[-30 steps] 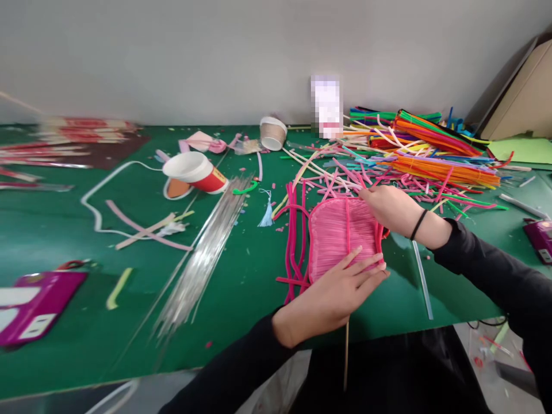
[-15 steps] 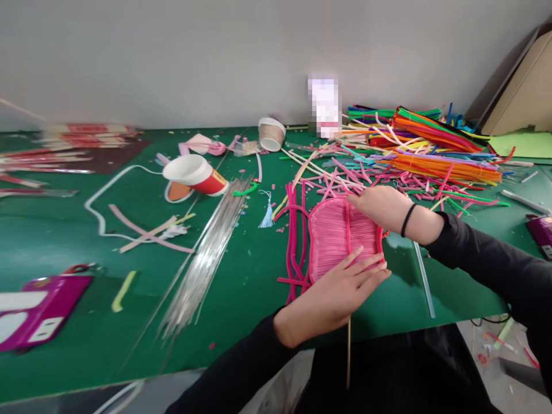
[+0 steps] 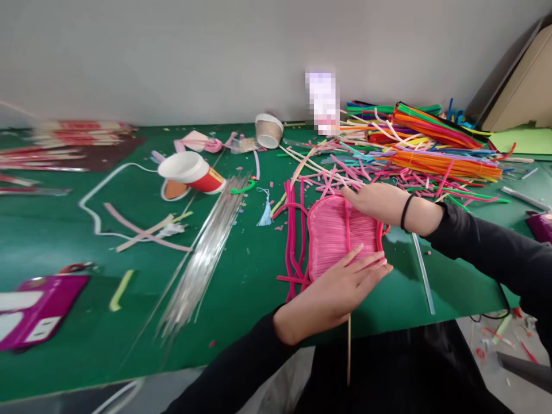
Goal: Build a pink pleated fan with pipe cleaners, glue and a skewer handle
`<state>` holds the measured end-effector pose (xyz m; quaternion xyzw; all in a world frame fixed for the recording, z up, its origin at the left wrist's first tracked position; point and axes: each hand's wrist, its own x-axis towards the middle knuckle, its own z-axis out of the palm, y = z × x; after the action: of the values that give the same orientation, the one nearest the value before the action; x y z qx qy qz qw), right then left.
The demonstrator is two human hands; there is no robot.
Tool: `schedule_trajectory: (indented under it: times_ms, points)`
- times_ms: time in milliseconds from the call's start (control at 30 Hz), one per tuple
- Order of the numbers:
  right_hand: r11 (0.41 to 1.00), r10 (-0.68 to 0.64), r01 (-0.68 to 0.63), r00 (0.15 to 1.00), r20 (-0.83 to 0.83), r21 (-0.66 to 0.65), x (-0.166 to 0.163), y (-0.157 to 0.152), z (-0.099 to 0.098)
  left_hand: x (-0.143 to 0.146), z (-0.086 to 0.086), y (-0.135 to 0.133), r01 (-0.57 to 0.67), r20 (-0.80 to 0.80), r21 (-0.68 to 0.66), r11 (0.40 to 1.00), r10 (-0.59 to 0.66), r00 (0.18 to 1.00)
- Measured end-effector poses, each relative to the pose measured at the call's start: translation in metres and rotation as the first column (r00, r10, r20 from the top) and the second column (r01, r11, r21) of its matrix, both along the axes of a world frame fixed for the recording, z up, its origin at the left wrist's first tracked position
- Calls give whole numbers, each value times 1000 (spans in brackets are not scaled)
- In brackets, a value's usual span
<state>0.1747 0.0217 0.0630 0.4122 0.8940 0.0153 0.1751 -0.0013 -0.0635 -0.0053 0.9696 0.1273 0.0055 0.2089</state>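
A pink fan-shaped panel of pipe cleaners (image 3: 328, 236) lies on the table, edged in brighter pink. One bright pink pipe cleaner runs down its middle, and a thin wooden stick (image 3: 349, 351) juts out below, past the table edge. Across the panel's lower part my left hand (image 3: 332, 293) rests flat with its fingers stretched out. My right hand (image 3: 374, 202) lies over the top right of the panel, its fingers extended to the left near the top of the middle line; the undersides of its fingers are hidden. Loose hot-pink pipe cleaners (image 3: 292, 241) lie at the panel's left.
Colourful pipe-cleaner bundles (image 3: 448, 164) and pink offcuts crowd the back right. Left of centre are a bundle of thin clear rods (image 3: 202, 259), a tipped paper cup (image 3: 190, 171) and a blue tassel (image 3: 265, 211). A clear stick (image 3: 423, 276) lies right. Purple card holder (image 3: 47, 310) is far left.
My right hand has shifted slightly left and up along the panel's top. The left hand stays in place, and the view has moved a little.
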Motion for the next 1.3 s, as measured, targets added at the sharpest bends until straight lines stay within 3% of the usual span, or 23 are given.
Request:
schedule_trajectory:
  times_ms: [300, 433, 1300]
  points:
    - [995, 73, -72, 997, -14, 74, 9, 3, -8, -1, -5, 1, 15, 36, -33, 999, -14, 999]
    - [992, 119, -117, 992, -47, 36, 13, 8, -7, -1, -4, 1, 22, 37, -31, 999, -21, 999]
    - [998, 56, -60, 926, -372, 0, 27, 12, -8, -1, -3, 1, 10, 52, -26, 1000, -9, 999]
